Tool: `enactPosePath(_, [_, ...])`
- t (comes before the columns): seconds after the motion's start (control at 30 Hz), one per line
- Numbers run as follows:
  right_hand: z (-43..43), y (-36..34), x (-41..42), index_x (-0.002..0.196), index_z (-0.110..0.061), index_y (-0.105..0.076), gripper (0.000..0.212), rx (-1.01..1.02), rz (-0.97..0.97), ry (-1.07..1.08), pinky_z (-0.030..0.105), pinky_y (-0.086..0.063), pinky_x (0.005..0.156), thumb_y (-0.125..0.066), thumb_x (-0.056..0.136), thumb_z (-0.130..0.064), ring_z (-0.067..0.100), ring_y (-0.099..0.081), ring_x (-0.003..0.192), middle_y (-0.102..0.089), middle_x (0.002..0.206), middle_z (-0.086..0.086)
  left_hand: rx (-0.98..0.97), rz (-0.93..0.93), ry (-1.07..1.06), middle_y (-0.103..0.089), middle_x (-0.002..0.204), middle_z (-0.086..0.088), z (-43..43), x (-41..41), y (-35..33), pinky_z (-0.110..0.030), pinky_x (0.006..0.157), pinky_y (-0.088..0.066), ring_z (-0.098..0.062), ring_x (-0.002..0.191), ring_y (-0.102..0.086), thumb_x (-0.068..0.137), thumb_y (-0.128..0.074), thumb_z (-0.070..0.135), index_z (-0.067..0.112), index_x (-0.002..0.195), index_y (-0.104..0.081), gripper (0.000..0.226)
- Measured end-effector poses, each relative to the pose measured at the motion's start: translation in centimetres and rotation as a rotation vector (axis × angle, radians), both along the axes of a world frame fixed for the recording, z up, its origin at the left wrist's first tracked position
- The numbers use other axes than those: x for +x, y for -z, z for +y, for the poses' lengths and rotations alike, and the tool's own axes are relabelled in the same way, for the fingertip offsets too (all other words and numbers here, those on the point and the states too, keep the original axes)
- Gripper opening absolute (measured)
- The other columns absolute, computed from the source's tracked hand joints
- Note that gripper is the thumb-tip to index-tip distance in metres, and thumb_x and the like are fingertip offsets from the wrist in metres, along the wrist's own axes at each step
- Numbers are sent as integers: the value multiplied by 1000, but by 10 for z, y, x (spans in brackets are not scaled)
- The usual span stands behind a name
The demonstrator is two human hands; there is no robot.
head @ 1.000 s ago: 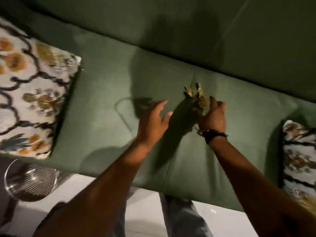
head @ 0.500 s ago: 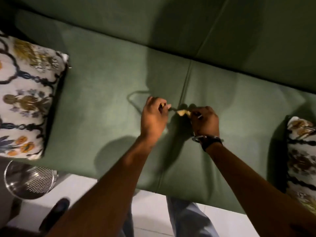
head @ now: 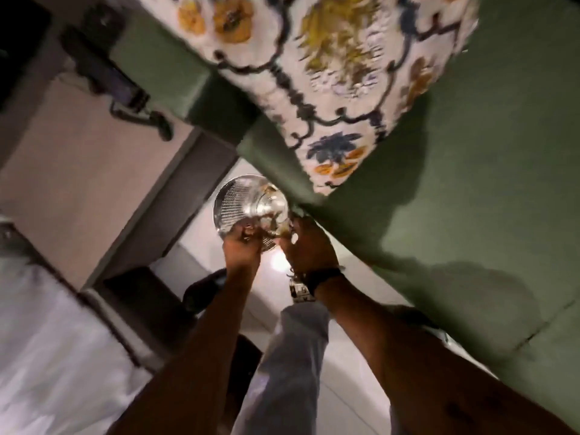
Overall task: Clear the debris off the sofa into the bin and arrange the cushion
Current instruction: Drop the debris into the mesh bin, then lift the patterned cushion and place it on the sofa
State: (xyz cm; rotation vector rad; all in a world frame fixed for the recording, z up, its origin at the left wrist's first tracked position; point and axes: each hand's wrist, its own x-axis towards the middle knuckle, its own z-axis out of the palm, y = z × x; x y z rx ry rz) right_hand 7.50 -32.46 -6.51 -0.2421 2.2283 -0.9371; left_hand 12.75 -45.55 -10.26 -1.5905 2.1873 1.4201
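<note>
Both of my hands hover over the round metal mesh bin (head: 233,205), which stands on the floor beside the green sofa (head: 477,171). My left hand (head: 242,248) has its fingers curled at the bin's near rim, and blur hides what is in them. My right hand (head: 307,248), with a watch on its wrist, is closed around yellowish debris (head: 282,231) at the rim. Some scraps lie inside the bin. A floral patterned cushion (head: 345,76) lies on the sofa seat just above the bin.
A grey wall edge and door frame (head: 175,196) stand left of the bin. A dark shoe (head: 204,288) and my trouser leg (head: 292,365) are on the pale floor below my arms. White fabric (head: 47,356) fills the lower left.
My hands left the middle of the sofa seat, where they gathered debris at the seam, and moved left and down to the bin. The view swung with them.
</note>
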Motion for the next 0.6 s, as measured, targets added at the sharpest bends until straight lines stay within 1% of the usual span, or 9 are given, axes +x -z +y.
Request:
enactPosePath(0.07, [-23,3,-11,131,-5,-48,47,60,-29,-80,42,-44,93,-56,93,-31,35,-55,115,-59,127,21,-51,-160,29,-73,107,-17,-20,2,4,-31,75,-55,-26,94,-68,87,-69,18,13,117,-67,31])
enactPosePath(0.13, [-29,-11,-22,117,-7,-61,36,104,84,-163,39,-46,87,-49,96,-33,33,-61,108,-67,116,18,-102,-191,-9,-73,111,-20,-30,1,-6,-35,82,-55,-30,102,-68,89,-67,25,11,117,-67,31])
enactPosePath(0.2, [-13,-36,-37,101,-9,-70,29,66,234,-96,39,-50,77,-51,94,-30,35,-66,93,-73,101,18,-140,-27,-21,-71,111,-25,-23,-14,-29,-41,88,-55,-37,103,-66,92,-63,20,3,113,-67,27])
enactPosePath(0.3, [38,-79,-74,90,-10,-72,25,-29,628,205,38,-53,61,-56,92,-29,34,-67,72,-73,83,13,-50,292,-63,-70,114,-11,8,-52,-83,-18,81,-55,-16,95,-66,93,-63,22,6,116,-65,29])
enactPosePath(0.4, [87,-110,-155,105,-9,-62,38,-140,808,588,45,-52,75,-60,88,-43,30,-61,86,-60,96,3,141,537,-64,-66,126,-2,31,-108,-137,-17,90,-54,-9,112,-64,83,-68,43,19,129,-56,53])
enactPosePath(0.43, [95,-119,-191,116,-12,-58,52,-158,739,699,43,-52,84,-63,83,-51,26,-60,99,-57,108,2,247,621,-78,-64,132,-2,36,-129,-150,-20,94,-54,-9,118,-62,79,-71,44,19,135,-50,64])
enactPosePath(0.5, [99,-135,-261,135,-18,-45,72,-292,470,748,21,-49,89,-66,78,-57,7,-55,116,-53,130,-2,359,705,-135,-63,134,-1,44,-166,-165,-28,98,-54,-11,119,-63,72,-79,37,17,140,-43,80])
enactPosePath(0.57, [95,-140,-317,139,-12,-41,64,-462,206,620,10,-50,85,-63,87,-43,-7,-60,106,-58,125,-6,399,708,-214,-63,132,3,53,-192,-173,-31,98,-55,-7,115,-64,66,-87,29,19,142,-35,93])
enactPosePath(0.6, [91,-139,-337,137,-7,-45,55,-505,98,559,19,-53,90,-61,91,-35,0,-64,105,-62,122,-2,413,718,-228,-63,131,5,58,-199,-174,-31,96,-55,-6,113,-65,65,-89,25,19,143,-32,97])
